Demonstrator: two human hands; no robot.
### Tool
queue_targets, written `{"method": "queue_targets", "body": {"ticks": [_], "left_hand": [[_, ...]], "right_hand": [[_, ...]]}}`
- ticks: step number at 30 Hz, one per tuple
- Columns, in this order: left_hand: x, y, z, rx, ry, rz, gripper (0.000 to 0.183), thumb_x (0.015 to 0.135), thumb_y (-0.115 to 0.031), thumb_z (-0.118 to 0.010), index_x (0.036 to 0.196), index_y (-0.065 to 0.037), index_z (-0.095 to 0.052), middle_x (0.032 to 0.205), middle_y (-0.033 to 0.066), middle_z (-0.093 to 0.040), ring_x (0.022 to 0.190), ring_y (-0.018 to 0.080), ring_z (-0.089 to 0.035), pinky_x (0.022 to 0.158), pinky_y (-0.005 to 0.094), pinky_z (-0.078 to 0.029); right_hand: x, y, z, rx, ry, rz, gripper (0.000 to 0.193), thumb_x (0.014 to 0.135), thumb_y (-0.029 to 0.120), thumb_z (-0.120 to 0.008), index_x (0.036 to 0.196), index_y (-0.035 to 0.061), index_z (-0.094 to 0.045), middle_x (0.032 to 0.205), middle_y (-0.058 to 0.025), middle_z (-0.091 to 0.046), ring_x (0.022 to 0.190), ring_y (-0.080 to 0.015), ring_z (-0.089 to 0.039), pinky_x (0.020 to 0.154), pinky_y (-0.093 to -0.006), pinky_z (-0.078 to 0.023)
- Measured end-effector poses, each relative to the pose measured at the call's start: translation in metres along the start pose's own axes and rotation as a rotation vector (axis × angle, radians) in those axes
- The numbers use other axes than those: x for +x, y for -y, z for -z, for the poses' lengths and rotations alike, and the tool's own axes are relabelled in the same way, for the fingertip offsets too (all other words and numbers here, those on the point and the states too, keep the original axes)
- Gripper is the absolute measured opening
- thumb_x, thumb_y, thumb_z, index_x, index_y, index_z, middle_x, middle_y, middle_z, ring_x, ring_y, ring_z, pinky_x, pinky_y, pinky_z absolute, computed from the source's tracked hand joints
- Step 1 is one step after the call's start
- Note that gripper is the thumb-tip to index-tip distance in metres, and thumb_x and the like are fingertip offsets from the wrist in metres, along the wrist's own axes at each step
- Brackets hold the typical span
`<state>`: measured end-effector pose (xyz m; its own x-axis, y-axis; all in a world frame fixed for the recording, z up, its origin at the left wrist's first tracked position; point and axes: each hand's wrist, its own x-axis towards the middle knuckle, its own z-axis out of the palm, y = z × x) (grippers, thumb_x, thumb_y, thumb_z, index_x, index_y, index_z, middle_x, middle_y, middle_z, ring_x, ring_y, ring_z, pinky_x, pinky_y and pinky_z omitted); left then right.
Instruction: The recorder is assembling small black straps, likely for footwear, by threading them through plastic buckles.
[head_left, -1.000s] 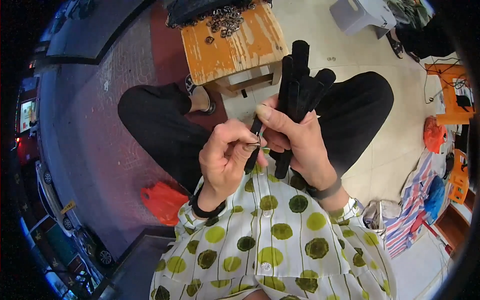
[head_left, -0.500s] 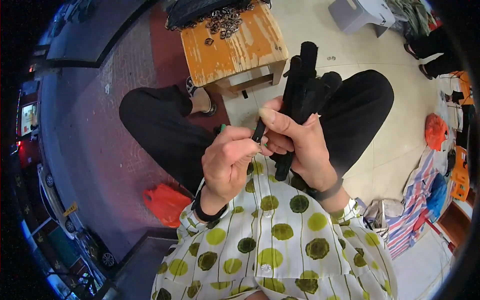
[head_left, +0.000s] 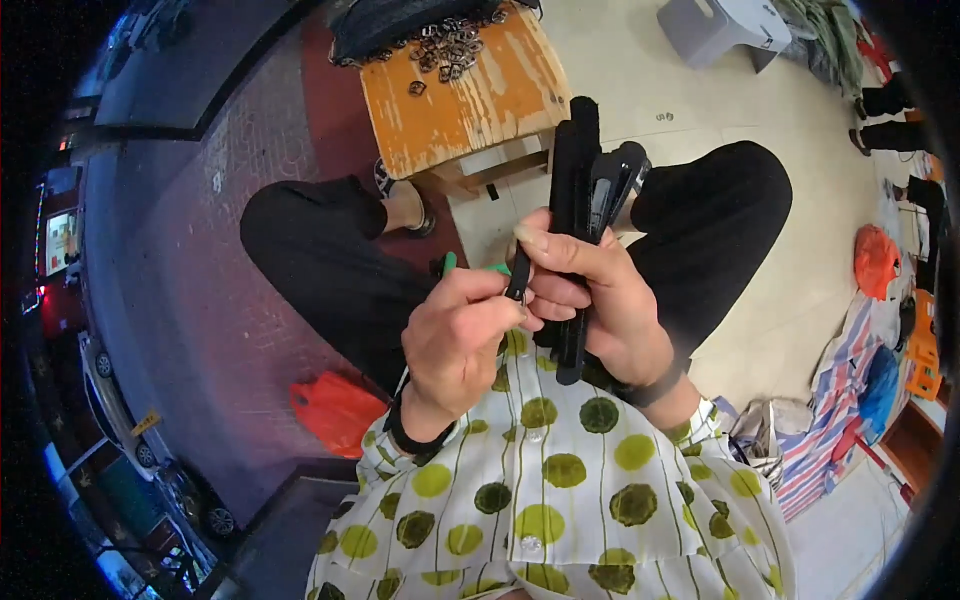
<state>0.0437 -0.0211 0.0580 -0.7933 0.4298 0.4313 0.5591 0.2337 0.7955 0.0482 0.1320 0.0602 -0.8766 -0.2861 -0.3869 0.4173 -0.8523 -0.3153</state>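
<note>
Both of my hands meet over my lap. My right hand (head_left: 625, 310) is closed round a bundle of long black straps (head_left: 573, 185), folded flat; their looped ends fan out beyond the fingers. Between its thumb and fingers and my left hand (head_left: 455, 335) runs the end of one short black strap (head_left: 519, 272). The left thumb and fingertips pinch at the lower end of that strap, where the exact grip is partly hidden. Small green pieces (head_left: 449, 263) show beside the left fingers; what they are I cannot make out.
Ahead stands a worn wooden stool (head_left: 500, 85) with a heap of small metal buckles (head_left: 450, 45) and a dark bag (head_left: 385, 30). A red plastic bag (head_left: 335, 412) lies at left. On the right are a grey plastic stool (head_left: 715, 35), an orange bag (head_left: 876, 262) and a striped sheet (head_left: 815, 430).
The strap bundle has turned in my right hand, so its upper ends tilt a little left and its folds show more. A person's legs at the far right have shifted away.
</note>
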Motion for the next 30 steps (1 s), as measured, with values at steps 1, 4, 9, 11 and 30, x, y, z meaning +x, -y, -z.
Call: {"method": "queue_targets", "body": {"ticks": [1, 4, 9, 11, 30], "left_hand": [[0.000, 0.001, 0.000, -0.001, 0.005, 0.003, 0.006, 0.086, -0.008, -0.055, 0.090, -0.005, -0.053, 0.081, 0.0124, -0.056, 0.062, 0.0196, -0.061, 0.057, 0.0275, -0.049], [0.001, 0.006, -0.001, 0.150, 0.007, -0.115, 0.004, 0.086, -0.006, -0.055, 0.090, -0.006, -0.054, 0.084, 0.0129, -0.056, 0.064, 0.0196, -0.062, 0.058, 0.0270, -0.050], [-0.003, 0.006, -0.010, -0.131, -0.117, 0.079, 0.005, 0.085, -0.005, -0.056, 0.090, -0.003, -0.054, 0.093, 0.0150, -0.055, 0.067, 0.0181, -0.061, 0.058, 0.0265, -0.050], [-0.009, 0.010, -0.010, -0.170, -0.070, 0.121, 0.007, 0.086, -0.006, -0.055, 0.090, 0.000, -0.053, 0.094, 0.0147, -0.053, 0.065, 0.0150, -0.059, 0.056, 0.0247, -0.049], [-0.009, 0.007, -0.014, 0.059, -0.113, -0.060, 0.013, 0.082, 0.006, -0.054, 0.090, -0.004, -0.052, 0.093, 0.0184, -0.054, 0.057, 0.0159, -0.058, 0.051, 0.0251, -0.046]], "right_hand": [[0.000, -0.001, 0.002, 0.032, -0.003, -0.031, 0.013, 0.080, 0.010, -0.065, 0.083, 0.0020, -0.055, 0.060, -0.0007, -0.051, 0.042, -0.0068, -0.042, 0.041, -0.0204, -0.034], [-0.001, -0.002, -0.007, -0.339, -0.187, 0.207, 0.013, 0.079, 0.008, -0.066, 0.084, 0.0018, -0.055, 0.064, -0.0012, -0.053, 0.047, -0.0078, -0.048, 0.043, -0.0200, -0.038], [0.001, 0.001, -0.003, -0.468, -0.047, 0.368, 0.013, 0.081, 0.005, -0.064, 0.089, -0.0019, -0.056, 0.067, -0.0034, -0.055, 0.052, -0.0092, -0.052, 0.046, -0.0229, -0.044], [0.001, 0.000, -0.001, -0.437, -0.041, 0.363, 0.013, 0.081, 0.006, -0.064, 0.088, -0.0009, -0.056, 0.067, -0.0027, -0.055, 0.051, -0.0083, -0.051, 0.045, -0.0215, -0.041], [0.003, -0.011, 0.003, -0.415, -0.113, 0.396, 0.014, 0.080, 0.009, -0.066, 0.089, 0.0037, -0.057, 0.068, 0.0017, -0.055, 0.049, -0.0050, -0.046, 0.043, -0.0185, -0.035]]}}
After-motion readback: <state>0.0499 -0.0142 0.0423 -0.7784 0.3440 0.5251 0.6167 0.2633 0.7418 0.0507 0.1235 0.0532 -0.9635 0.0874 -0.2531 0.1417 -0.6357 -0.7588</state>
